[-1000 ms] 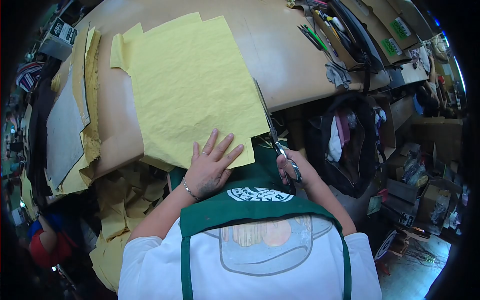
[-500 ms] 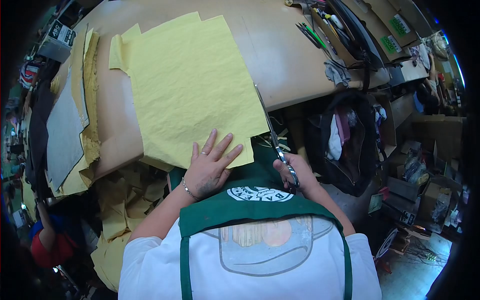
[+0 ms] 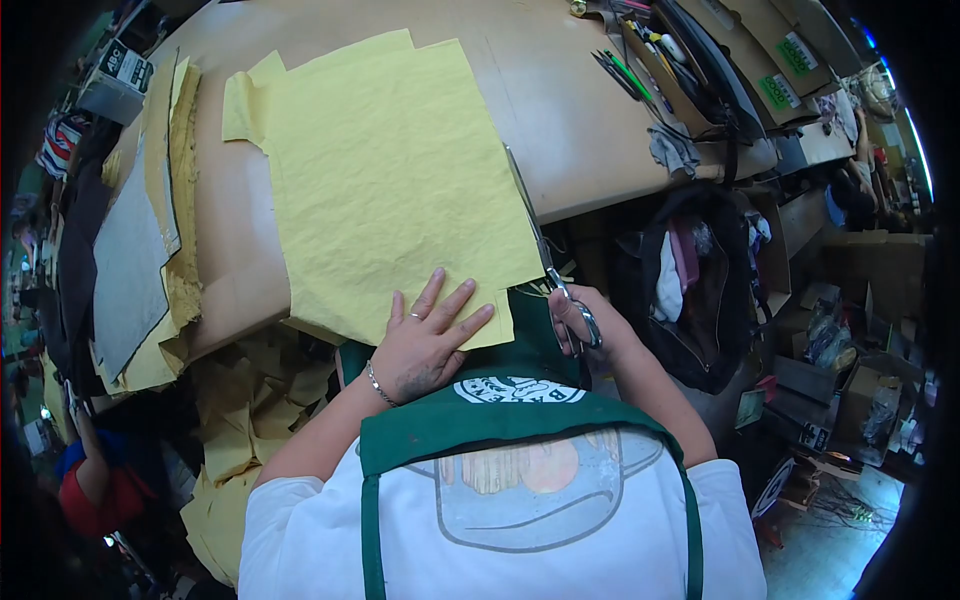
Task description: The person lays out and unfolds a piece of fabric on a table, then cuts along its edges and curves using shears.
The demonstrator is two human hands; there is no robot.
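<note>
A large yellow sheet [image 3: 390,180], leathery or felt-like with stepped corners, lies on the table and hangs over its front edge. My left hand [image 3: 430,335] rests on its lower part, palm down and fingers spread. My right hand [image 3: 600,320] grips the handles of long metal scissors [image 3: 545,255]. Their blades run along the sheet's right edge, pointing away from me. Whether the blades are fully closed is hard to see. At the far left corner the sheet is folded over.
Stacked yellow and grey pieces [image 3: 140,240] lie on the table's left side. Pens [image 3: 625,75] and a box of tools sit at the back right. Beside the table is an open dark bag [image 3: 690,300]. Yellow scraps [image 3: 250,400] are heaped below, and a person's arm [image 3: 90,450] shows at left.
My right hand and the scissors have moved slightly away from me along the sheet's right edge. The sheet and my left hand have shifted a little to the right and toward me.
</note>
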